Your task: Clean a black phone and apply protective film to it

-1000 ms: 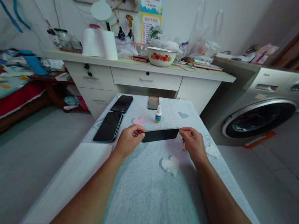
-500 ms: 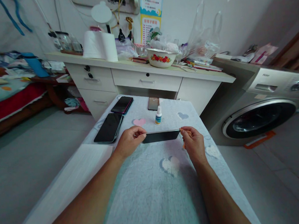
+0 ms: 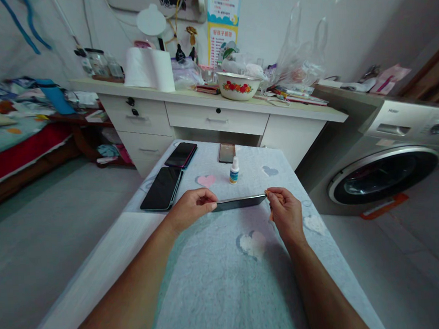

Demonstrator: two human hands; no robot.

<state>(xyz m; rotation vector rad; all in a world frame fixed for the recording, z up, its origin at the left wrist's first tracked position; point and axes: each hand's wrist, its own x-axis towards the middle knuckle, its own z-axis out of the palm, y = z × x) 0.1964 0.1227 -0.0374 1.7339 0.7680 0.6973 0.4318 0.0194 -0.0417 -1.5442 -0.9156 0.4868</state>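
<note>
A dark phone (image 3: 238,202) is held crosswise above the cloth-covered table (image 3: 226,273), tilted nearly flat so I see mostly its thin edge. My left hand (image 3: 191,209) pinches its left end and my right hand (image 3: 285,212) pinches its right end. Something thin and orange shows under my right hand; I cannot make it out. Just beyond the phone stands a small white dropper bottle (image 3: 234,170) with a blue label.
Three more phones lie on the table: a large one (image 3: 162,188) at the left, one with a reddish edge (image 3: 181,154) behind it, a small one (image 3: 226,152) at the far end. A cluttered white desk (image 3: 216,112) stands behind, a washing machine (image 3: 383,169) at right, a bed (image 3: 13,142) at left.
The held phone has tipped from showing its dark screen to lying almost edge-on. Both hands keep their grip on its ends.
</note>
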